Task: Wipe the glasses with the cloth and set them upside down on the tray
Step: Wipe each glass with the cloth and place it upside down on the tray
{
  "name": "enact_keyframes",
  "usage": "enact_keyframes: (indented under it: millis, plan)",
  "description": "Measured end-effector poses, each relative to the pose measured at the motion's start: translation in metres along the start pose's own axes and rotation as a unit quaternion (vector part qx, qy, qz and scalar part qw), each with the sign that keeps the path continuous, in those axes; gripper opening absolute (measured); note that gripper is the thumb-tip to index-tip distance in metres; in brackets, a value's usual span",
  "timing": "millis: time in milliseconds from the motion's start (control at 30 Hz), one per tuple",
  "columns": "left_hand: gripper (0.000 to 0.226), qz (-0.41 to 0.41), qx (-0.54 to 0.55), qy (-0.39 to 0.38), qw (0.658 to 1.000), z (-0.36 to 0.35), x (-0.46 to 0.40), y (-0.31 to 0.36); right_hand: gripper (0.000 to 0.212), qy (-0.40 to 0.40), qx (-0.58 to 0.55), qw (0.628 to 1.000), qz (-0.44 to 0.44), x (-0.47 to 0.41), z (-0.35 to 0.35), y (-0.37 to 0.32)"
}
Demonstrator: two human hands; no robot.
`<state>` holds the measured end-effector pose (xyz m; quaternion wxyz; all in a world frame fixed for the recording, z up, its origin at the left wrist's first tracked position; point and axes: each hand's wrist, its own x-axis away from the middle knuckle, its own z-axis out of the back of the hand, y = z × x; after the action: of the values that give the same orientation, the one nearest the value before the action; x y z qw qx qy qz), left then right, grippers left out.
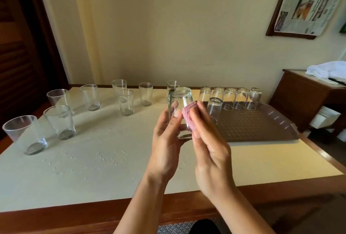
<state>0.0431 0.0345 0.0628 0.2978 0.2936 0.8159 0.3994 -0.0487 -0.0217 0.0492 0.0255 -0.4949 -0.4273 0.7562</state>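
I see the left hand (166,136) gripping 1 glass (179,110) above the table (84,159), fingers curled round its wall. The glass is already inverted: base up, mouth down toward me, its long axis near upright and a little tilted. The right hand (207,140) pinches the pink cloth (189,116) and presses it on the glass wall at its 3 o'clock side.

The tray (262,129) lies at 2 o'clock from the hands, near, and the right hand is the closer one to it. I judge the glass only needs to travel right and down, with no more turning.

On the tray 6 glasses stand upside down: a row of 5 (230,99) at the far edge and 1 (214,109) in front of it, at the row's left end. About 8 upright glasses (60,121) wait on the table from 9 to 12 o'clock; they look empty.
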Motion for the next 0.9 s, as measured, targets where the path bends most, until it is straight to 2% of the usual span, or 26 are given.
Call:
enact_keyframes:
  millis: [100, 233, 300, 400, 500, 600, 767, 900]
  plan:
    - [0.049, 0.014, 0.004, -0.025, 1.0, 0.004, 0.001, 0.0, 0.044, 0.001, 0.009, 1.0, 0.016, 0.016, -0.003, 0.004]
    - [0.045, 0.018, -0.013, -0.077, 0.997, 0.001, 0.01, -0.005, 0.043, 0.02, 0.01, 1.0, 0.011, -0.018, 0.006, 0.001]
    - [0.045, -0.004, -0.022, -0.058, 0.998, -0.003, 0.007, -0.004, 0.043, 0.03, 0.039, 0.999, 0.017, -0.027, 0.008, -0.001]
    - [0.054, -0.026, -0.021, -0.02, 0.999, -0.001, 0.0, 0.0, 0.045, 0.001, 0.02, 0.999, 0.03, -0.007, 0.0, -0.001]
    - [0.055, -0.007, -0.027, -0.029, 0.999, 0.008, -0.003, 0.001, 0.044, 0.009, 0.061, 0.997, 0.044, 0.013, -0.005, 0.008]
    - [0.061, -0.003, -0.063, -0.055, 0.997, 0.007, -0.001, -0.004, 0.041, 0.015, 0.036, 0.998, 0.051, -0.006, 0.002, 0.006]
    - [0.063, -0.077, -0.072, 0.0, 0.994, -0.003, -0.002, -0.004, 0.042, 0.032, 0.0, 0.999, 0.028, -0.019, 0.001, -0.004]
    - [0.052, -0.04, -0.039, -0.022, 0.998, 0.009, -0.007, -0.003, 0.044, 0.024, -0.034, 0.999, 0.007, 0.013, -0.009, 0.004]
